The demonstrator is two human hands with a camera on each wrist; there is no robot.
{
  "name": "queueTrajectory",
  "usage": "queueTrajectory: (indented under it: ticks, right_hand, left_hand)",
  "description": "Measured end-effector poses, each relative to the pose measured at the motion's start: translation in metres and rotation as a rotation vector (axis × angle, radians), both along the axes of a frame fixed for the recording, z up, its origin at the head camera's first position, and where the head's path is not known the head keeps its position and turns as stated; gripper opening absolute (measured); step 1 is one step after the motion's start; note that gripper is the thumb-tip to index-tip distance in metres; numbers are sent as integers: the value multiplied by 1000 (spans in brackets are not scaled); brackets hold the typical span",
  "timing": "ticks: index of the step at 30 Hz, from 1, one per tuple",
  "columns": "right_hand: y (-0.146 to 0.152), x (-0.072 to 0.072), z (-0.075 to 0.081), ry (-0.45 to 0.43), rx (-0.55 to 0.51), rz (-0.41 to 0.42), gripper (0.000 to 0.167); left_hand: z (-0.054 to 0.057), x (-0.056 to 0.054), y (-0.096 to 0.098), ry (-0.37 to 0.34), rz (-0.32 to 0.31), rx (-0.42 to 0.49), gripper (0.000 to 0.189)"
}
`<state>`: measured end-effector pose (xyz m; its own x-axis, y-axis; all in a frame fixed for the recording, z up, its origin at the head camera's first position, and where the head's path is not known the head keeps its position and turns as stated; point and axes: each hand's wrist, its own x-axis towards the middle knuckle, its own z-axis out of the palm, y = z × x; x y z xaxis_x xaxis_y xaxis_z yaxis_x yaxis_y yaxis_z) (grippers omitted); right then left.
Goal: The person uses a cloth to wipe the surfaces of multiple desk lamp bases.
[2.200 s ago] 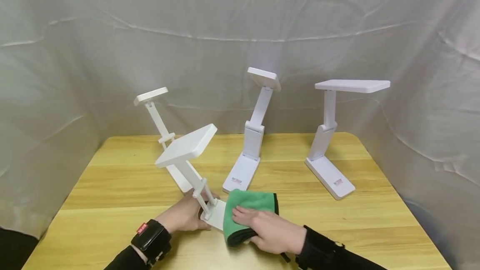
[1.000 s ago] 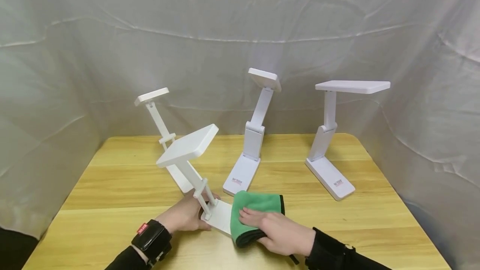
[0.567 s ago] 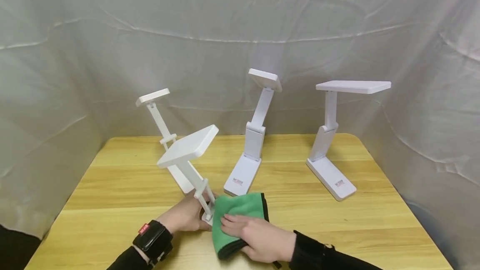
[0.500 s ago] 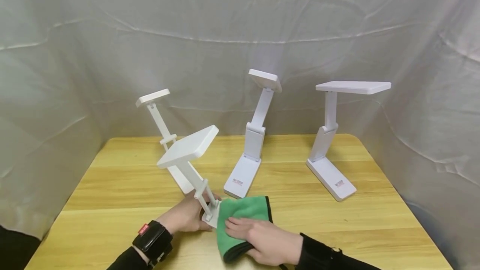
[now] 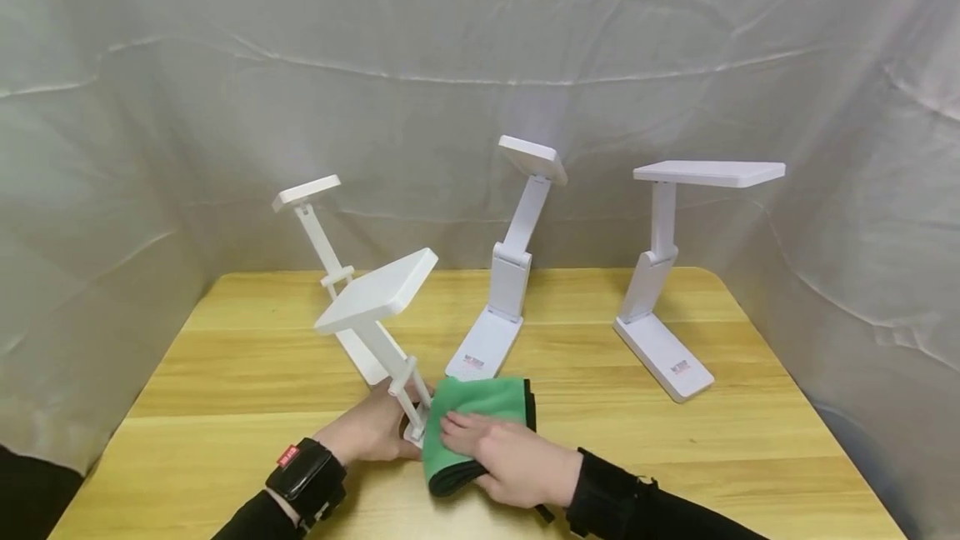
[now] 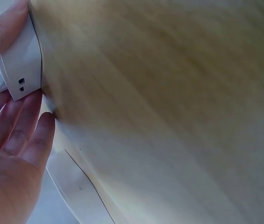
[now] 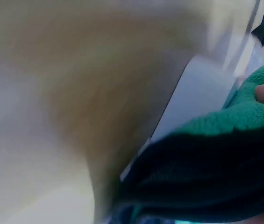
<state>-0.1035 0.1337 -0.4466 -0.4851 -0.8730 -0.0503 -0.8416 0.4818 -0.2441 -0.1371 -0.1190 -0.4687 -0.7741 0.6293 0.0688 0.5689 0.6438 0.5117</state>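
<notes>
- I watch remotely: the left hand (image 5: pixel 372 429) grips the near lamp (image 5: pixel 382 346) by its hinged base end, on a wooden table (image 5: pixel 720 448).
- Right hand (image 5: pixel 508 453) holds the green cloth (image 5: pixel 480 397) against that base.
- Should the left grip slacken, I judge, the cloth's push could skid the lamp.
- Whether cloth touches the middle lamp (image 5: pixel 483 344), I cannot tell; overlong strokes could bump it.

Lamp labels (image 5: pixel 681 367), red tag (image 5: pixel 287 456): illegible
</notes>
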Motion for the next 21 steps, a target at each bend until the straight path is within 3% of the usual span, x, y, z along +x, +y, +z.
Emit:
queueTrajectory:
  ticks: [5,9,13,16,21]
  right_hand:
    - [13,14,-2,-7,-13,64,65]
    - [34,17,0,-73,-31,-6,64]
    - [36,8,5,-104,-10,-111,62]
    - [21,3,4,-45,19,-117,62]
    - [3,11,-3,68,11,19,63]
  left_hand:
    - [1,2,0,-37,14,12,68]
    - [4,3,-1,-87,47,8,74]
    - [5,2,-2,-100,53,8,75]
    - [4,1,-2,-70,31,8,74]
    - [3,1,0,-20,6,9,69]
